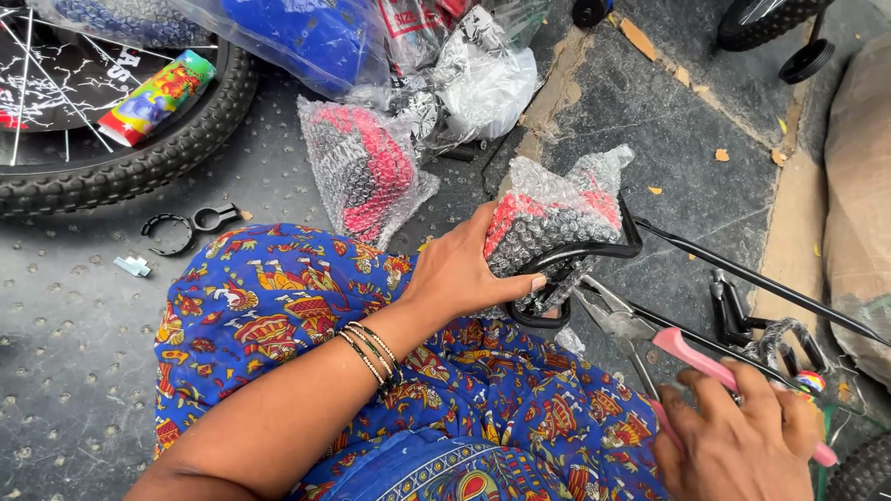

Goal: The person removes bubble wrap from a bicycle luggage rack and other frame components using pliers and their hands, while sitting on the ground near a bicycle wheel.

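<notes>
My left hand (461, 272) grips the bubble-wrapped bicycle saddle (548, 218) above my lap, fingers closed around it. My right hand (738, 436) clasps pink-handled pliers (650, 339), nose touching the saddle's black rail (580, 255).

Pliers (617, 325) right of wrapped seat (548, 218)

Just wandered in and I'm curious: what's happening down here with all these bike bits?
A person sits on the ground. Their left hand grips a bubble-wrapped bicycle part fixed to a black metal frame. Their right hand holds pink-handled pliers, the tip close to the frame under the wrapping. Another wrapped part and a bicycle wheel lie nearby.
</notes>
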